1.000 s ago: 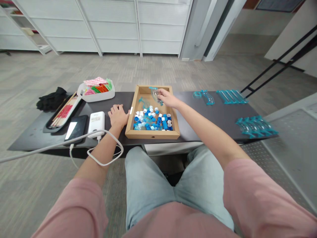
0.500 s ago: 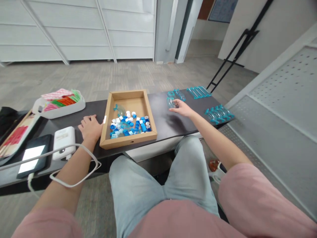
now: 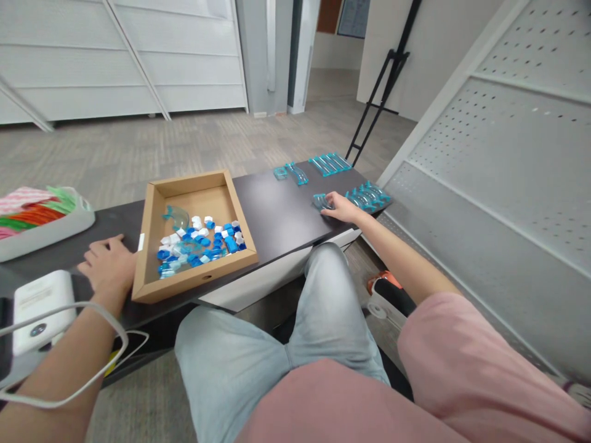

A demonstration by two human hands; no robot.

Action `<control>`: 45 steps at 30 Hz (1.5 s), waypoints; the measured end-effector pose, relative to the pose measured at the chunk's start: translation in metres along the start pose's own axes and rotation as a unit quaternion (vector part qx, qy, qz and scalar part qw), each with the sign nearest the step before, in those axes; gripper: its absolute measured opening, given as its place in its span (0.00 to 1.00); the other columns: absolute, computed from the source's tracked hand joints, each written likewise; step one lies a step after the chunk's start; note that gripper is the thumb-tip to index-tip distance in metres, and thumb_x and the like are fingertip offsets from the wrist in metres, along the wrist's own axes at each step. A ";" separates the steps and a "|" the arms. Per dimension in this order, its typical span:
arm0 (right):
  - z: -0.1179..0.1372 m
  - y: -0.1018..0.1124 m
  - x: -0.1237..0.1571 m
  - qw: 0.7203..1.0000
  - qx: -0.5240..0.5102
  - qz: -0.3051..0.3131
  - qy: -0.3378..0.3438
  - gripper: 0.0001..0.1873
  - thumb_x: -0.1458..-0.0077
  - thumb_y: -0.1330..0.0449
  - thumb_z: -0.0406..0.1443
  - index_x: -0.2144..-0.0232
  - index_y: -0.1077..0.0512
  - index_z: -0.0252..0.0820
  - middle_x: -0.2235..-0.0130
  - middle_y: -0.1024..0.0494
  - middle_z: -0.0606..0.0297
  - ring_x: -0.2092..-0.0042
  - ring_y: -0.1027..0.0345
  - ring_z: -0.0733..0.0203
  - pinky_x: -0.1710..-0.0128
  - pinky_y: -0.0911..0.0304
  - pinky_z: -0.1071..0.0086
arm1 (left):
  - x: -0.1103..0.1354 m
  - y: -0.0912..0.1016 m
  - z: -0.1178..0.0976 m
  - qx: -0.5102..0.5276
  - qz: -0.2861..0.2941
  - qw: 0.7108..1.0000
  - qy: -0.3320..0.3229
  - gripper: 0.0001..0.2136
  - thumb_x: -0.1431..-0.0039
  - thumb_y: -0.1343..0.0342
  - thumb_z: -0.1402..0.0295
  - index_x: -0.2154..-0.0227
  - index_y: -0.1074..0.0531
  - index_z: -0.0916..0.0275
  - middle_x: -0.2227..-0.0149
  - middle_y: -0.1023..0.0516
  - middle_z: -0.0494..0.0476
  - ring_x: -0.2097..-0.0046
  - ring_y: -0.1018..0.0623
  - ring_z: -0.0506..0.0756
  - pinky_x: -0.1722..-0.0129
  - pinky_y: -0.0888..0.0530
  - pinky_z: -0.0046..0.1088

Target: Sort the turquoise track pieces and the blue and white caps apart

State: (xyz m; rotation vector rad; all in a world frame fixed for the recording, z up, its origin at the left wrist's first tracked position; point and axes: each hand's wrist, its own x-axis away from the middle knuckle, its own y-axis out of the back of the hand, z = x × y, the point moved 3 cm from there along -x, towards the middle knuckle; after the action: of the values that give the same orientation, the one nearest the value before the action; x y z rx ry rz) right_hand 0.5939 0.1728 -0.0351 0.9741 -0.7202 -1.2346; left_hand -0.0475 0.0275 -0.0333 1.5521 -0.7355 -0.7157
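Note:
My right hand (image 3: pixel 340 207) reaches to the right end of the dark table (image 3: pixel 277 212) and is closed on a clear blue curved plastic piece (image 3: pixel 319 200), which touches the tabletop beside a pile of similar blue pieces (image 3: pixel 368 196). My left hand (image 3: pixel 107 266) lies flat on the table, fingers spread, against the left wall of a cardboard tray (image 3: pixel 150 234). The tray holds several small blue and white caps (image 3: pixel 198 243) and another clear curved piece (image 3: pixel 175 216).
More blue pieces (image 3: pixel 292 173) and a row of blue tubes (image 3: pixel 330 163) lie at the table's far right. A white bin of coloured packets (image 3: pixel 34 216) and a white power bank (image 3: pixel 39 307) with a cable (image 3: pixel 69 354) sit at left. A perforated grey panel (image 3: pixel 498 166) rises right.
My right hand carried the clear curved piece out of the tray and rightward to the pile near the table's right end. The view swung right. The left hand stayed put.

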 end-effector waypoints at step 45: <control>-0.028 0.004 0.089 0.979 0.191 -0.073 0.010 0.27 0.19 0.48 0.35 0.27 0.20 0.45 0.21 0.24 0.49 0.18 0.35 0.38 0.22 0.42 0.35 | -0.002 -0.002 0.000 0.068 0.007 0.997 0.041 0.50 0.37 0.68 0.50 0.20 0.36 0.79 0.18 0.42 0.96 0.15 0.40 0.82 0.20 0.41 0.68</control>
State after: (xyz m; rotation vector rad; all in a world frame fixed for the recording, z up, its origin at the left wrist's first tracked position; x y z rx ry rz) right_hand 0.6392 0.0919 -0.0485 1.3722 -0.9029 -1.2345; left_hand -0.0489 0.0289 -0.0349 1.6881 -0.7443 -0.5985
